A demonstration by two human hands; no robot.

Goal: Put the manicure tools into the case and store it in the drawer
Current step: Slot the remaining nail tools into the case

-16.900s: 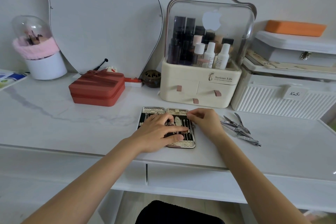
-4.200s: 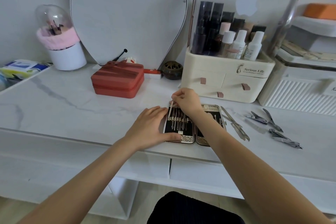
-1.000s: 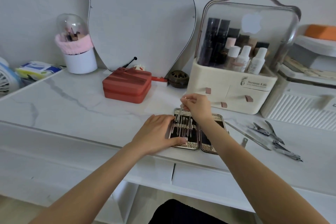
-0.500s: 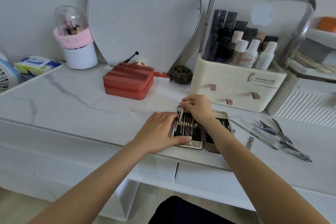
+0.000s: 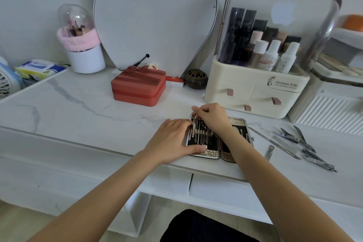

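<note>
Head view: my left hand (image 5: pixel 172 140) lies flat, pinning the open case (image 5: pixel 203 141) on the surface (image 5: pixel 88 116); right fingers (image 5: pixel 198 111) pinch a tool at its top slot. Forcing it could pop neighbouring tools loose.

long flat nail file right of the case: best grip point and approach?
The nail file lies flat on the desktop, running diagonally from near the case toward the clippers. Probably pinch its long edges near the middle, from above, fingers across its width. It is thin and flush, so tipping one edge up first likely helps. The clipper end is more crowded.
</note>
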